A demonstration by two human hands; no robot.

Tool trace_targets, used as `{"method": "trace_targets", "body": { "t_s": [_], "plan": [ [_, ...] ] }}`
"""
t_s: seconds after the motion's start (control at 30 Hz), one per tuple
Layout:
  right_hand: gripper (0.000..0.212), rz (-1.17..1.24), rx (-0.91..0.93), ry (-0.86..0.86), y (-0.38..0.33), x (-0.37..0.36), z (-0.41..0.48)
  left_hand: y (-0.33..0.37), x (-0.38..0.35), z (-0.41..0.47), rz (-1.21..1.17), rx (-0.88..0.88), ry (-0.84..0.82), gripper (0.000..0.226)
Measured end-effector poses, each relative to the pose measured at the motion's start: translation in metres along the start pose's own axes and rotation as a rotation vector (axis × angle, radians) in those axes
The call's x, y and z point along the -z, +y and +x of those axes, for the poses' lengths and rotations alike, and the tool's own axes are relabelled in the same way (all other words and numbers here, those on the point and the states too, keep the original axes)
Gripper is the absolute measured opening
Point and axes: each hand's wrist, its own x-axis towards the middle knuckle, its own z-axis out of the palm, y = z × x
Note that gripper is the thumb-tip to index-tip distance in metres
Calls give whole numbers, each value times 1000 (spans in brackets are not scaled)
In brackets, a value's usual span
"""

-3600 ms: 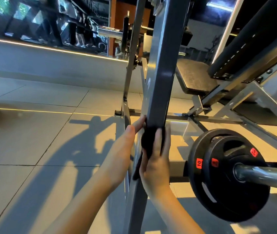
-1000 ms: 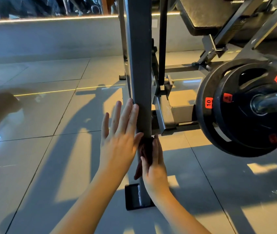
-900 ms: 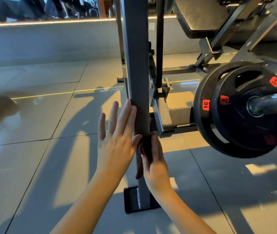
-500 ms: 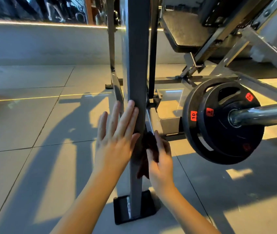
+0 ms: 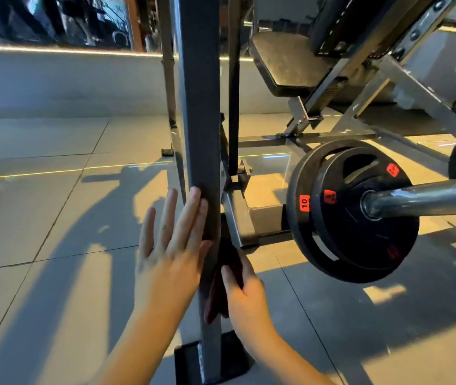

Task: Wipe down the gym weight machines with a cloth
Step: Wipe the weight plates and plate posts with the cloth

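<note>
Two hands at post [image 5: 199,120]: left hand [image 5: 165,262] flat, fingers straight; right hand [image 5: 246,295] grips cloth [image 5: 231,259] against it.

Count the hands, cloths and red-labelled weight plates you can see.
Hands: 2, left hand and right hand
Cloths: 1, the dark cloth
Red-labelled weight plates: 2, larger plate and smaller plate
Total: 5

Cloth [image 5: 229,262]: dark, reddish-black, bunched. The right hand [image 5: 245,293] holds it against the right face of the machine's post, low, a little above the foot.
Weight machine: grey square steel post [image 5: 200,120], upright on a black foot plate [image 5: 188,362]. To its right, black weight plates [image 5: 354,215], one marked 10, sit on a chrome bar [image 5: 421,198].
</note>
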Motion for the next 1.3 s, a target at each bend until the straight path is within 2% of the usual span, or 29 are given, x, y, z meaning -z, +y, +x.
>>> {"method": "trace_targets", "body": {
  "t_s": [0.17,0.37,0.53,0.67,0.77,0.87,1.07,1.2,1.3],
  "plan": [
    [45,118,113,-62,-20,5,14,3,6,5,0,18,1,67],
    [54,117,297,-122,-10,6,23,10,3,9,-10,56,100,63],
    [37,198,427,-131,-19,8,39,17,11,13,26,127,108,52],
    [29,375,416,-250,-60,21,65,15,32,40,-11,168,137,53],
    [27,388,464,-237,-75,16,74,10,44,82,34,204,198,59],
    [41,295,525,-221,-73,1,71,10,39,107,75,217,222,57],
    [39,416,603,-361,-137,0,104,9,38,112,58,192,279,55],
    [48,454,607,-434,-123,-11,97,1,49,138,48,152,322,56],
    [44,539,625,-467,-137,-9,104,-4,46,154,22,156,359,56]
  ]
}}
